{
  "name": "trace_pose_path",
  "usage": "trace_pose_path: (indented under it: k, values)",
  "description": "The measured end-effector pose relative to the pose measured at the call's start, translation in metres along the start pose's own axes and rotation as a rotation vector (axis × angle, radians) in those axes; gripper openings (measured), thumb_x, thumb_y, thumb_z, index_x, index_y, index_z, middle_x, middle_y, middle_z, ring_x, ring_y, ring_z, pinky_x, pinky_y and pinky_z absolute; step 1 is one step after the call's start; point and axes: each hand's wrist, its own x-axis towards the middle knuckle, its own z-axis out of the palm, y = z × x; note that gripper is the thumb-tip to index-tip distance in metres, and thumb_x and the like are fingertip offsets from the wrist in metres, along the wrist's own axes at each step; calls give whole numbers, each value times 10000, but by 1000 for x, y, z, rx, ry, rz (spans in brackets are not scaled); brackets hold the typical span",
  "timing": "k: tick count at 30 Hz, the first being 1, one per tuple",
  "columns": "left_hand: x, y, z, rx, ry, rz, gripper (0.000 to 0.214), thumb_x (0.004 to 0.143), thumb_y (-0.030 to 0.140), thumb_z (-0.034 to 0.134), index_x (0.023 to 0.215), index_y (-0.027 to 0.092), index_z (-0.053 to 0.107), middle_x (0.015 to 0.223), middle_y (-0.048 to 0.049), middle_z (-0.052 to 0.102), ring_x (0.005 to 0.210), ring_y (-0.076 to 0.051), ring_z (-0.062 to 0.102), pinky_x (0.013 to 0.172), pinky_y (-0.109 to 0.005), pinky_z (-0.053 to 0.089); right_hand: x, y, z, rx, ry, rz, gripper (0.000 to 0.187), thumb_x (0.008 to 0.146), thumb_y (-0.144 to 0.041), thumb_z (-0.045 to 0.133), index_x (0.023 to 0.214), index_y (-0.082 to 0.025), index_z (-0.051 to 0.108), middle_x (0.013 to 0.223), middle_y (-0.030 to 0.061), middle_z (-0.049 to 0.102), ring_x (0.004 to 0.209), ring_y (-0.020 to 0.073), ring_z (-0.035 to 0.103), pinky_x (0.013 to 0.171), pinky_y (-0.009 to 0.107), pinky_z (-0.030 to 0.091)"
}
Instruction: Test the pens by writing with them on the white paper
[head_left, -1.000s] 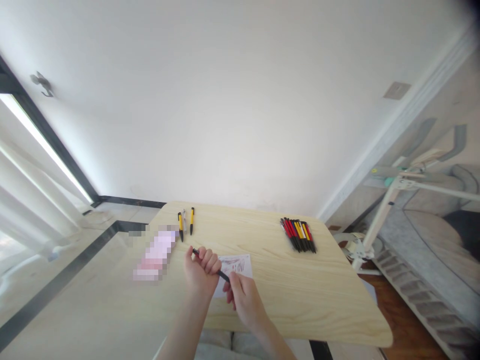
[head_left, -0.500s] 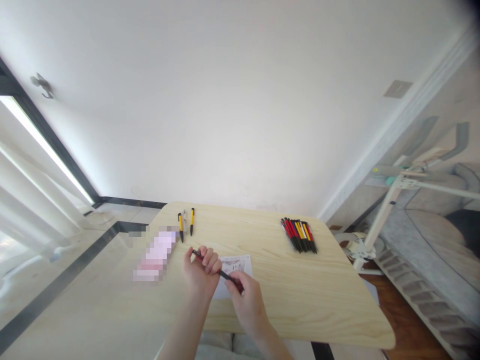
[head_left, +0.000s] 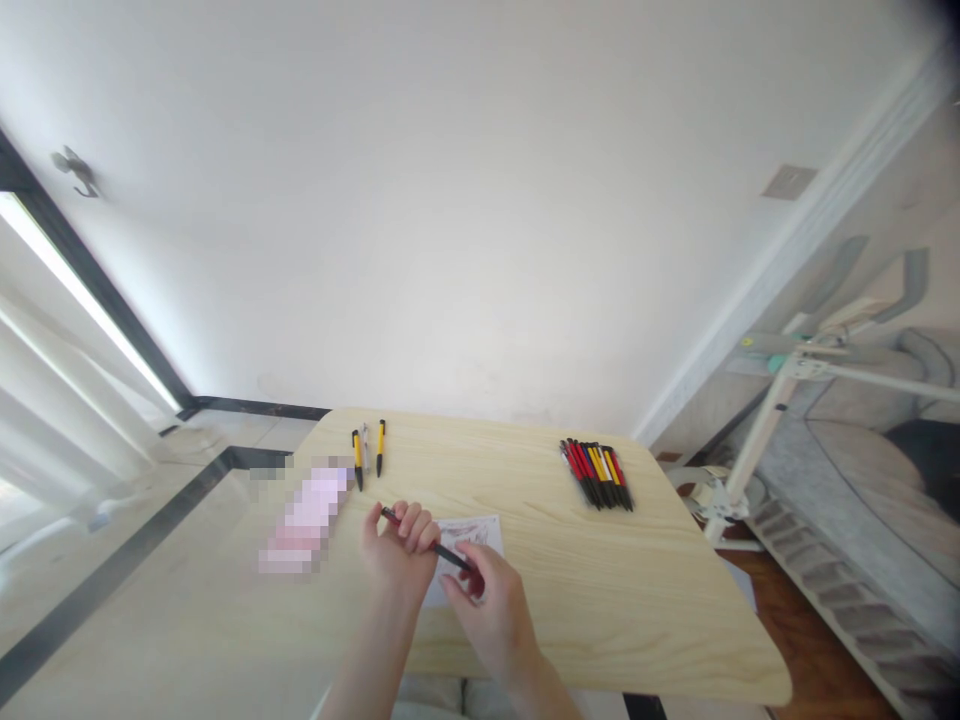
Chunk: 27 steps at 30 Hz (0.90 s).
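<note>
A red and black pen (head_left: 448, 556) slants over a sheet of paper with dark scribbles (head_left: 480, 535). My left hand (head_left: 405, 545) is closed around its upper part, the fingers wrapped over the barrel and the clip end showing by the thumb. At the pen's black lower end is my right hand (head_left: 491, 600); its fingers are curved beside that end, and the thumb stands apart from it. Whether the right fingertips touch the pen is hard to make out.
On the wooden table (head_left: 600, 600), a row of red, yellow and dark pens (head_left: 596, 475) lies at the right. Two yellow-black pens (head_left: 381, 448) and a whitish pen (head_left: 366, 447) lie at the back left, near a blurred-out pink item (head_left: 311, 515). A white wall (head_left: 480, 250) rises behind.
My right thumb has come away from the pen's lower end and the right fingers have loosened. The left hand still holds the pen. The view has shifted slightly.
</note>
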Motion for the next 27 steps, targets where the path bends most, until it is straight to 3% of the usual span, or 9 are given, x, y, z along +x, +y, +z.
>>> trace_pose_path:
  k: [2,5,9,12,19,27]
  values:
    - [0,-1,1,-5,9,-5,212,739,275,457,563,175,395,435,69,276,339,-58,219,337,-206,159,1,-2,-1,9,-29,44,158,794,-279,504,824,-172,617,609,1,584,508,112,500,498,200,380]
    - [0,-2,1,-1,11,-9,211,737,272,460,562,177,390,436,69,271,340,-60,219,337,-208,167,1,-3,-1,-5,-24,51,286,858,-256,395,690,-179,614,553,2,578,514,116,521,514,203,385]
    - [3,-1,0,-18,18,-4,213,732,265,462,554,179,383,433,72,257,337,-60,212,332,-208,175,2,5,3,-9,77,-74,173,796,-218,485,892,-194,627,751,42,648,660,153,583,614,232,444]
    - [5,2,0,-45,15,7,206,729,255,463,554,180,384,435,73,246,337,-59,212,328,-205,186,3,8,4,32,132,-102,162,774,-186,500,874,-195,627,743,44,648,633,150,582,611,242,462]
    - [6,8,6,-56,-4,17,96,727,186,470,636,158,452,544,33,364,436,-68,359,406,-204,331,8,3,-5,174,142,10,105,749,-196,525,823,-181,598,702,29,625,615,143,558,576,233,460]
    - [18,8,3,40,150,55,160,788,55,395,784,118,542,662,-24,529,539,-71,499,488,-192,432,8,9,-11,343,178,132,111,743,-234,556,833,-169,565,735,29,606,673,148,566,599,237,461]
